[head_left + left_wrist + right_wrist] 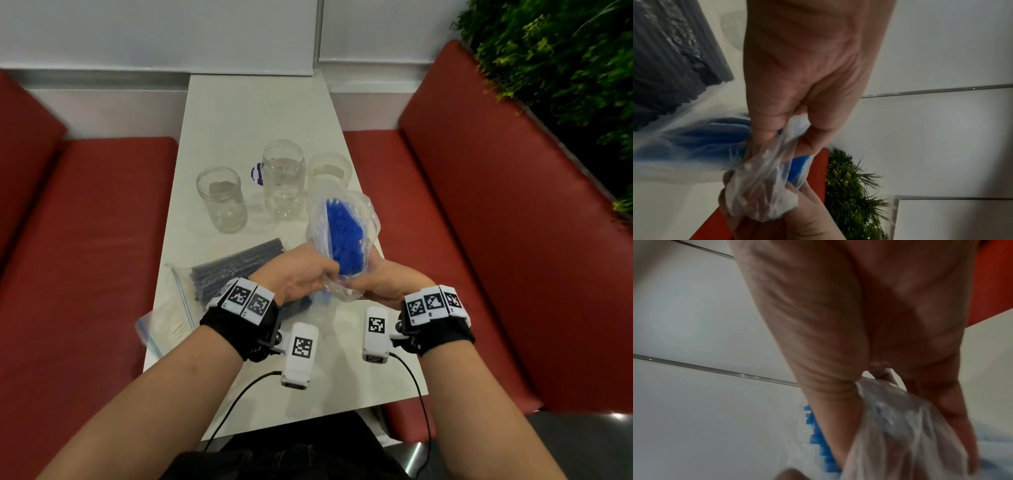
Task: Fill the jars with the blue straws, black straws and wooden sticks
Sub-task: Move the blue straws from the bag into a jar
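Both hands hold a clear plastic bag of blue straws upright above the white table, straw ends pointing up. My left hand pinches the bag's crumpled film near the bottom; my right hand grips the same bag from the right, with blue straws showing beside its thumb. Three empty clear jars stand beyond: a left jar, a middle jar and a low right jar. A bag of black straws lies left of my left hand.
A zip bag of wooden sticks lies at the table's left edge. Red bench seats flank the narrow table on both sides. Green plants stand behind the right bench. Cables hang from the wrist cameras toward me.
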{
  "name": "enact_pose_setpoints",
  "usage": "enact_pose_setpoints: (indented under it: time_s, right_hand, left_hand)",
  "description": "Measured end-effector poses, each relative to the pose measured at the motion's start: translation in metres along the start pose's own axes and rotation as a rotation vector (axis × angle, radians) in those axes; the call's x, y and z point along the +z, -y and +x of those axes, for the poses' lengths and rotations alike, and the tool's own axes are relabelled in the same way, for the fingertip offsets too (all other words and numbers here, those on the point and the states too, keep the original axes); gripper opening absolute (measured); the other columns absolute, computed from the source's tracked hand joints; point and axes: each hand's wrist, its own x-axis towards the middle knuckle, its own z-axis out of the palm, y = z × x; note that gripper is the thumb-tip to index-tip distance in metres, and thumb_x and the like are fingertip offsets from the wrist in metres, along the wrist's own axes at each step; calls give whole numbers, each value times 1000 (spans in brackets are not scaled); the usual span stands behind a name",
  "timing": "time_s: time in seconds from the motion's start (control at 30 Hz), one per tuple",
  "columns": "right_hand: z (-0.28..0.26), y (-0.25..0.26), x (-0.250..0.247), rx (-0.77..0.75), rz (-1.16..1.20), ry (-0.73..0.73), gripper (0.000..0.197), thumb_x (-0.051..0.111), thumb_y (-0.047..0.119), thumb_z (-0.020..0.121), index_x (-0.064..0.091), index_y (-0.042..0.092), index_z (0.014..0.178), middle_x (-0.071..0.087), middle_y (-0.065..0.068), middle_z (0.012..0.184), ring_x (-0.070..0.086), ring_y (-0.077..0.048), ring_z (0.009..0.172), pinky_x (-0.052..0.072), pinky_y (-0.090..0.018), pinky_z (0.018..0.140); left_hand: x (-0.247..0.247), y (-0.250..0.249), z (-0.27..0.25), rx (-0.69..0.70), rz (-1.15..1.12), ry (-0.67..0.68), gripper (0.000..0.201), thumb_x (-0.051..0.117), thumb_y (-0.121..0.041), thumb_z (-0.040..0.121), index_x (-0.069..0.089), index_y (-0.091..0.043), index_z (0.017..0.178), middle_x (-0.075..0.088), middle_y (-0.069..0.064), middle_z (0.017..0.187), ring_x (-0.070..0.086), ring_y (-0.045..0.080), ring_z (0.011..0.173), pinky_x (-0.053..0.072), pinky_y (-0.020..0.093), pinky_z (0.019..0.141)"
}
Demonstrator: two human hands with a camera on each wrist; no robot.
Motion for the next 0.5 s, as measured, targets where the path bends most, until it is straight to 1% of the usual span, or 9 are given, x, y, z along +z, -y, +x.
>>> enact_pose_setpoints:
  time_s: [0.07,0.1,0.13,0.2,0.27,0.33,0.37,0.43,0.5]
  right_hand:
    - [-1,0,-10,63,-60,-24,97,77,-5,81,23,26,155,62,-14,135,61,-34,124,47,-57,106]
    - [-1,2,-17,95,-115,-54,99,80,-1,80,24,32,154,64,-6,134,61,-30,124,50,-53,105]
    - [-1,3,-23,115,-161,-83,99,82,3,78,25,36,152,64,1,133,60,-24,124,51,-49,104]
    - [4,5,-36,96,-145,-119,99,80,3,73,29,44,148,62,8,134,57,-19,126,49,-47,105]
    - [10,6,-44,34,-43,-173,103,76,3,67,29,49,146,56,9,139,55,-20,126,47,-47,104]
    - [18,10,-53,-47,62,-224,107,78,10,62,26,49,148,52,11,142,56,-21,126,49,-49,100]
    - [21,12,-58,-82,109,-240,106,83,18,62,28,48,148,54,10,142,58,-22,126,51,-52,99]
    - [29,18,-67,-106,126,-273,101,92,42,59,38,41,144,64,5,133,66,-25,117,55,-52,93]
    - [34,26,-75,-112,31,-311,83,89,60,58,55,37,130,73,2,116,72,-26,103,59,-50,85]
  left_hand:
    - [-4,4,2,-18,58,-6,48,49,18,83,57,-1,126,69,16,116,68,29,105,57,43,90]
    - [-8,6,2,-26,69,1,44,50,17,84,60,-2,122,71,15,112,70,27,101,58,39,85]
    - [-12,8,2,-30,74,-4,41,50,16,83,63,-3,117,73,13,108,72,24,95,59,35,76]
    - [-21,10,3,-40,101,-60,40,49,15,80,66,-6,109,74,13,101,72,20,78,53,31,61]
    - [-29,13,7,-52,171,-139,38,49,12,83,67,-9,109,75,14,99,67,20,67,47,34,58]
    - [-35,14,12,-39,281,-236,40,46,11,82,72,-14,99,75,12,90,63,18,58,46,33,53]
    - [-36,14,14,-27,329,-272,39,46,10,80,74,-15,93,75,12,87,63,17,59,47,33,54]
    - [-35,13,17,-2,401,-292,36,49,6,81,76,-16,92,74,16,91,62,19,68,49,34,62]
    - [-32,10,20,22,409,-311,36,50,3,82,77,-17,95,73,19,94,59,18,65,48,34,63]
